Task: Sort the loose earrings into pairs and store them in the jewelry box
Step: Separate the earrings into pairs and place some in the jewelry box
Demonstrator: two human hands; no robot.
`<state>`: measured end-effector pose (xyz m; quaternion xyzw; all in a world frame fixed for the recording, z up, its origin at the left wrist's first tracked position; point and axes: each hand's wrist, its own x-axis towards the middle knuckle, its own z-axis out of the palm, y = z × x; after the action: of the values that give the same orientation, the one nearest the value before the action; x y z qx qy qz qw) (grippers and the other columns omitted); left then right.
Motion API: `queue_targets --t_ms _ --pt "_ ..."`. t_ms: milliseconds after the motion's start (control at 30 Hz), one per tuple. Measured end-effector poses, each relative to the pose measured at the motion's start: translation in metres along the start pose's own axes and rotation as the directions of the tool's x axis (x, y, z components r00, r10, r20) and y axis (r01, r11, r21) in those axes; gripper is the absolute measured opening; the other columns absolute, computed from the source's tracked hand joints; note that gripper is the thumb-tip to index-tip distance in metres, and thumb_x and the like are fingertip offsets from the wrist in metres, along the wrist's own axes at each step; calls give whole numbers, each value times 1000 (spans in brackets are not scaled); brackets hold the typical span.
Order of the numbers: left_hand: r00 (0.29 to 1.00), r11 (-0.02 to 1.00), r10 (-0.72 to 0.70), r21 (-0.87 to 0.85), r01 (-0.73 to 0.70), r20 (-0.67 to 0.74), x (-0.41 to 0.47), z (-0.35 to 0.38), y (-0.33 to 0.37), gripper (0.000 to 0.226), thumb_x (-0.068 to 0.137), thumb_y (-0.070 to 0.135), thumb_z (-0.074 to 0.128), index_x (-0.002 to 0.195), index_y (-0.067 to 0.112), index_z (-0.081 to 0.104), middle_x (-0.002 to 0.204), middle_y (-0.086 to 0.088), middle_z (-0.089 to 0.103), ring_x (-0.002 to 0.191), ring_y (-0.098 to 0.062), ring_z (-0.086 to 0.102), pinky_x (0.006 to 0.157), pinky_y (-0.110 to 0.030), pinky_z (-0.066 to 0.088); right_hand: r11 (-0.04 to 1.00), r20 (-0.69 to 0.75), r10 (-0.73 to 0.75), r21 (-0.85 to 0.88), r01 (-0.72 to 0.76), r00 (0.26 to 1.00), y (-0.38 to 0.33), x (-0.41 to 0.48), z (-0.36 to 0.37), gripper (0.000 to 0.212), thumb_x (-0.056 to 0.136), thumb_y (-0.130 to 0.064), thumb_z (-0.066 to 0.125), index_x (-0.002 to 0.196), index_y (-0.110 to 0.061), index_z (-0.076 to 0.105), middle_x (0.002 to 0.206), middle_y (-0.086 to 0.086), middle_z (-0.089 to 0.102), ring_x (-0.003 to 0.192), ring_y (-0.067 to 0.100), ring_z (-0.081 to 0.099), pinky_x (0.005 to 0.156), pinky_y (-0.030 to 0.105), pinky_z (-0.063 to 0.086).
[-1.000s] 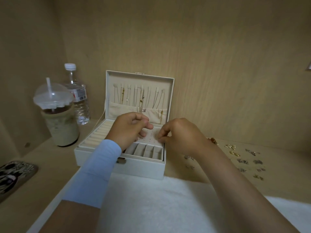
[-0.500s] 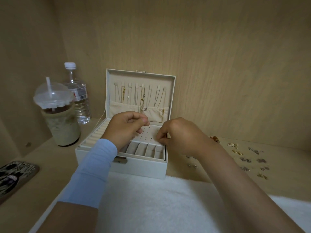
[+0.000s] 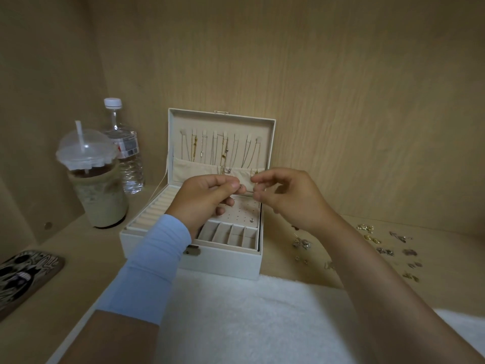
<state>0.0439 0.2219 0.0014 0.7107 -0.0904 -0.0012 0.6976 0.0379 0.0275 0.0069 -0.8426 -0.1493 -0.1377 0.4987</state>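
Observation:
The white jewelry box [image 3: 210, 261] stands open in the middle, with necklaces hanging inside its upright lid. One small stud earring [image 3: 251, 220] sits in the perforated panel. My left hand [image 3: 204, 200] hovers above the panel and pinches a tiny earring [image 3: 238, 186] between thumb and forefinger. My right hand [image 3: 288, 198] is level with it, just to the right; its fingers are loosely curled, the fingertips apart, and nothing shows between them. Several loose earrings [image 3: 301, 243] lie scattered on the shelf to the right of the box.
An iced drink cup with a straw [image 3: 95, 185] and a water bottle [image 3: 126, 153] stand left of the box. A patterned flat object [image 3: 23, 274] lies at the far left. A white fluffy cloth [image 3: 236, 324] covers the near shelf. Wooden walls enclose the space.
Both hands have lifted from the perforated panel to above the box. A stud left in the panel is uncovered, and my right fingertips have parted.

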Motion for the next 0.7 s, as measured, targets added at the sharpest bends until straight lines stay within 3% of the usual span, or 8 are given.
queue_targets --t_ms 200,433,600,700 --pt "998 999 -22 -34 24 54 -3 8 0 12 91 23 68 97 17 77 83 -4 72 74 -12 59 65 -26 48 994 -76 -92 47 96 993 -8 -4 10 17 75 -21 88 88 -26 80 83 -8 75 56 9 53 59 29 50" --pt "998 999 -51 -13 51 24 -6 6 5 10 90 26 69 94 21 77 86 -4 74 71 -12 60 61 -22 48 984 -161 -145 77 159 976 -6 -5 14 14 76 -17 86 85 -26 79 82 -10 76 55 13 49 56 23 46" --pt "998 998 -48 32 47 30 -6 1 4 9 91 24 68 90 23 77 93 -4 75 72 -11 61 63 -23 48 966 -104 -232 91 241 967 -6 -6 14 10 80 -17 83 89 -21 81 85 -5 77 67 32 62 61 39 52" --pt "996 996 -71 52 68 58 -5 0 1 11 93 25 66 95 23 76 99 -3 75 74 -11 62 66 -23 50 983 -98 -147 93 156 984 -3 -6 15 10 82 -17 81 89 -23 80 84 -7 77 57 21 57 58 28 52"
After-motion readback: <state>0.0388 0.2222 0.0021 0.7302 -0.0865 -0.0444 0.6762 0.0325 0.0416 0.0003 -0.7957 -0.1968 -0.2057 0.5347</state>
